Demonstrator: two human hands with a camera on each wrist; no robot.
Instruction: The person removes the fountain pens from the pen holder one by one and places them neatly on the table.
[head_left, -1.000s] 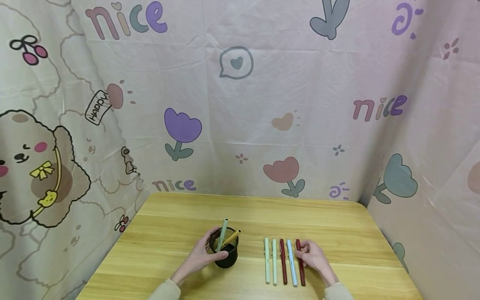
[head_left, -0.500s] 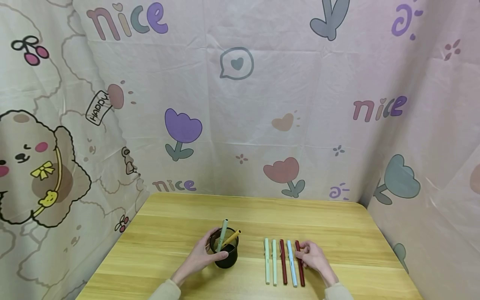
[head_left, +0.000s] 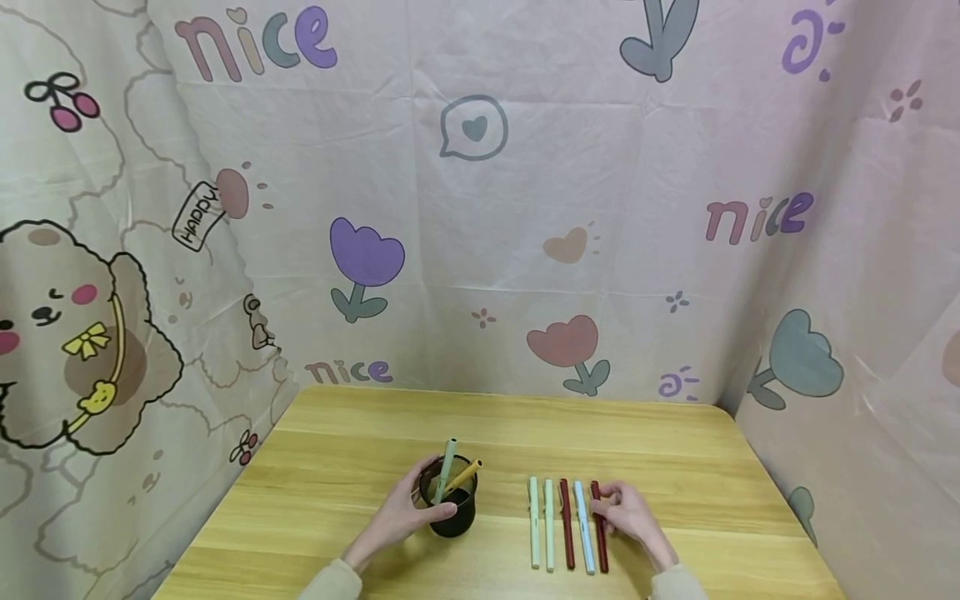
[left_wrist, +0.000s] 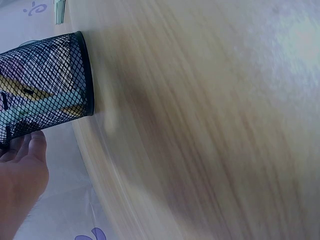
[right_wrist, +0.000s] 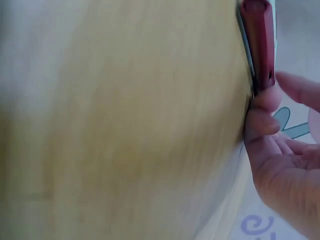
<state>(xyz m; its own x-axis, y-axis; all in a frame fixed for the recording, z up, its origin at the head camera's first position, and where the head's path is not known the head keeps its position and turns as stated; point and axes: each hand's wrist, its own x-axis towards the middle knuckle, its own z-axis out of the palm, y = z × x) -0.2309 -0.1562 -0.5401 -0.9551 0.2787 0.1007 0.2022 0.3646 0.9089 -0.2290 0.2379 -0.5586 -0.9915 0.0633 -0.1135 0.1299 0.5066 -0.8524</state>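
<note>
My left hand (head_left: 401,510) grips a black mesh pen holder (head_left: 454,527), its thumb across the near side and its fingers round the far left. Leaning inside the holder are a light green pen (head_left: 447,467) and a yellow pen (head_left: 467,474). To the right, several pens lie side by side: two pale green pens (head_left: 534,533) (head_left: 550,533), a dark red pen (head_left: 567,529), a light blue pen (head_left: 584,533) and a second dark red pen (head_left: 602,546) at the right end. My right hand (head_left: 628,515) pinches that last pen near its upper end, with thumb and fingertips.
The wooden table (head_left: 360,425) has a rounded far right corner. Printed cloth (head_left: 480,208) hangs behind it and along both sides. A stretch of tabletop separates the pen holder from the row of pens.
The rightmost dark red pen has shifted very slightly left, towards the light blue pen, under my right hand. My left hand and the pen holder stay put.
</note>
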